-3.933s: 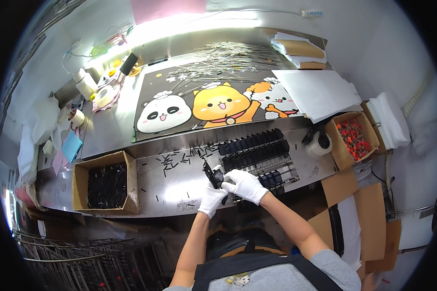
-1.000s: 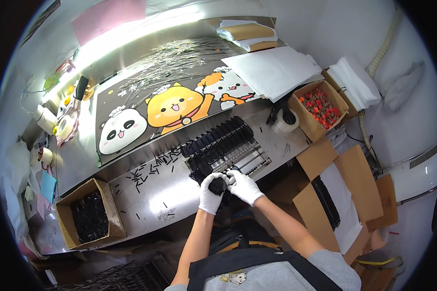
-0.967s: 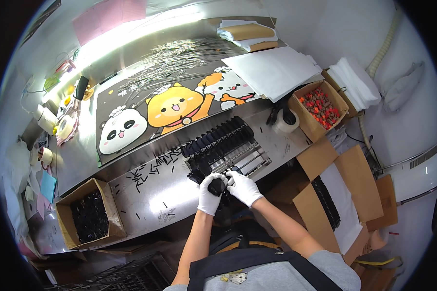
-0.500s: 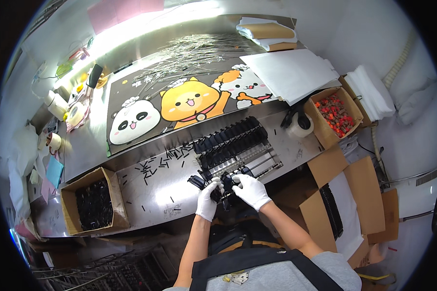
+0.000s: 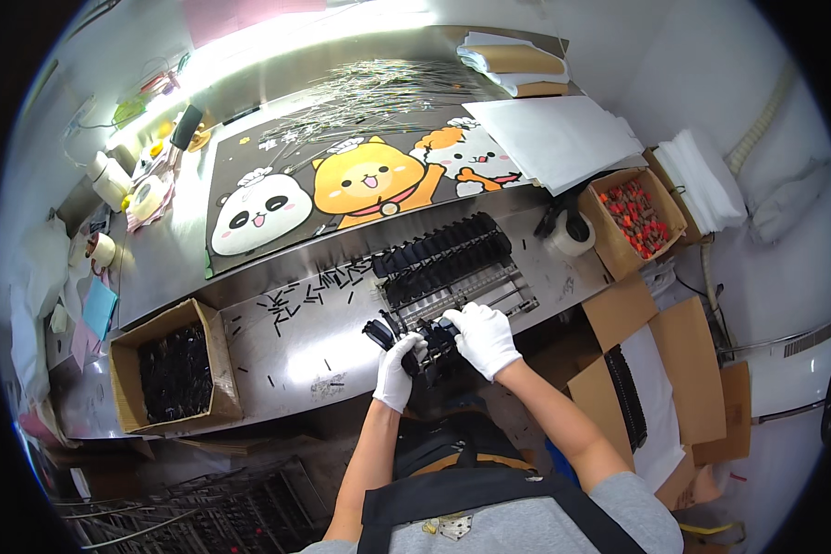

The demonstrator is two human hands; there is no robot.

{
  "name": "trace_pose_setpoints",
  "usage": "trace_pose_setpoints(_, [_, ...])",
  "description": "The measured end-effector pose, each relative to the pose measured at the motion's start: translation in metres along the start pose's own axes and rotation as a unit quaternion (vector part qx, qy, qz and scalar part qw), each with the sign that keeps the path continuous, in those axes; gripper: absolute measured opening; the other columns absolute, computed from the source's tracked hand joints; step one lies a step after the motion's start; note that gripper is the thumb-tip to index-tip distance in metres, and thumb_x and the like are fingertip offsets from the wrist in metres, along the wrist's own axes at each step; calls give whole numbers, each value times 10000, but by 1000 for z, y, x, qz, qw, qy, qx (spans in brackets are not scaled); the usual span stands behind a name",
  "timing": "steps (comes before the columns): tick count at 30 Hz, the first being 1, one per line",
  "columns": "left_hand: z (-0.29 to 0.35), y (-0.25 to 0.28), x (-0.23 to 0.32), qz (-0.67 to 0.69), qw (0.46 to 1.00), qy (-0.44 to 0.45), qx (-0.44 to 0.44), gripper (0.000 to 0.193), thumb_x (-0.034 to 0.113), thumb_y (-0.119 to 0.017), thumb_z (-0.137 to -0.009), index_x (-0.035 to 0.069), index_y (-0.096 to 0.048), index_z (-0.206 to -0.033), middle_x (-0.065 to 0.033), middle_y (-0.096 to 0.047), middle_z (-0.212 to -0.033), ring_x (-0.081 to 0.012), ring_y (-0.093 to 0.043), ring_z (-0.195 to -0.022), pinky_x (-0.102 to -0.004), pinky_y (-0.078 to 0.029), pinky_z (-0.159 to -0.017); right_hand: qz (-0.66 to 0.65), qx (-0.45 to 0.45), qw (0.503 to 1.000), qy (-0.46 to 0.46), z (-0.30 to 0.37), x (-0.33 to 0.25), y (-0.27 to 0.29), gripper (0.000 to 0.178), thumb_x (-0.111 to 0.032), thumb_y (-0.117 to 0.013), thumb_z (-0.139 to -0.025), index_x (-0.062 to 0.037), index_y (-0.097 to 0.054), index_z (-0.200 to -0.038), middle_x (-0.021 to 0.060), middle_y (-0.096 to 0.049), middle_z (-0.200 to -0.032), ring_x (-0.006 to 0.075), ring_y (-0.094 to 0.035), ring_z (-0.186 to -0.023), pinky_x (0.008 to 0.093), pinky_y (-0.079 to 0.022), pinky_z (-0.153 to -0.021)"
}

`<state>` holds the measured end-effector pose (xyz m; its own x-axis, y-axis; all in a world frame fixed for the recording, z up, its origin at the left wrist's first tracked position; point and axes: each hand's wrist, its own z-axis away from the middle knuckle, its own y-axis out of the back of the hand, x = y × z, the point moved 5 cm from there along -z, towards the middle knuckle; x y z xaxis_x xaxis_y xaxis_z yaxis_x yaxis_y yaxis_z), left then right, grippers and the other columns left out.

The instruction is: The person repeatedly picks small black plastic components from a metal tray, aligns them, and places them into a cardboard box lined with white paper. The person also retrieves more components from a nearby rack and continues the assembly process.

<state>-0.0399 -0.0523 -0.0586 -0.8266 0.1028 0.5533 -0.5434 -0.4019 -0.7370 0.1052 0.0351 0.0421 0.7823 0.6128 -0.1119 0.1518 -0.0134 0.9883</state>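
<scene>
A cardboard box [image 5: 172, 369] filled with small black parts is set at the left end of the steel counter [image 5: 295, 355]. A roll of tape [image 5: 102, 249] and a white bottle [image 5: 109, 178] are placed beyond it, near the counter's far left edge. A cartoon mat [image 5: 342, 189] printed with a panda, an orange cat and a white cat is laid across the middle of the counter. Loose black pins [image 5: 309, 291] are scattered on the bare steel between the mat and the near edge.

The left hand [image 5: 399, 369], in a white glove, is held at the near edge of the counter; its fingers are closed around a black plastic part [image 5: 379, 334]. The right hand [image 5: 482, 337], also gloved in white, is set just beside it, its fingers curled over a cluster of black parts [image 5: 437, 337] at the near end of a metal rack [image 5: 471, 295]. Two rows of black clips [image 5: 443, 254] are lined along the rack's far side.

A second tape roll [image 5: 571, 235] is seen right of the rack, then an open box of red pieces [image 5: 635, 217]. White sheets [image 5: 554, 138] are stacked behind these. Flat cardboard pieces [image 5: 674, 360] lie below the counter at the far right.
</scene>
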Motion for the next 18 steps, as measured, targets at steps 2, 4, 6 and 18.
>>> trace_pose_setpoints(2, [4, 4, -1, -28, 999, 14, -5, 203, 164, -652, -947, 30, -674, -1097, -50, -672, -951, -151, -644, -900, -267, -516, -828, 22, -31, 998, 43, -8, -1, -9, 311, -203, -720, -777, -223, -718, -1088, 68, -614, -938, 271, -637, -916, 428, -519, -795])
trace_pose_setpoints(4, [8, 6, -4, -13, 1000, 20, -11, 256, 129, -643, -956, 10, -657, -1182, -54, -669, -956, -152, -642, -898, -268, -517, -818, 21, -70, 996, 45, -15, 3, -19, 250, -222, -713, -775, -218, -773, -1018, 54, -653, -1002, 263, -627, -988, 440, -499, -860])
trace_pose_setpoints(6, [11, 8, -7, 9, 1000, 24, -2, 249, 116, -638, -959, 7, -650, -1183, -55, -667, -961, -155, -642, -899, -269, -517, -819, 16, -65, 996, 56, -20, 4, -25, 222, -230, -714, -766, -207, -783, -976, 47, -671, -1051, 266, -630, -999, 444, -501, -861])
trace_pose_setpoints(18, [25, -6, 10, -14, 998, -56, 10, 295, 71, -668, -917, -16, -658, -1198, -54, -693, -1005, -148, -663, -907, -286, -533, -837, -445, 168, 856, -205, 14, 58, -3, 115, -138, -695, -824, -44, -708, -888, 55, -679, -828, 214, -660, -769, 352, -532, -688])
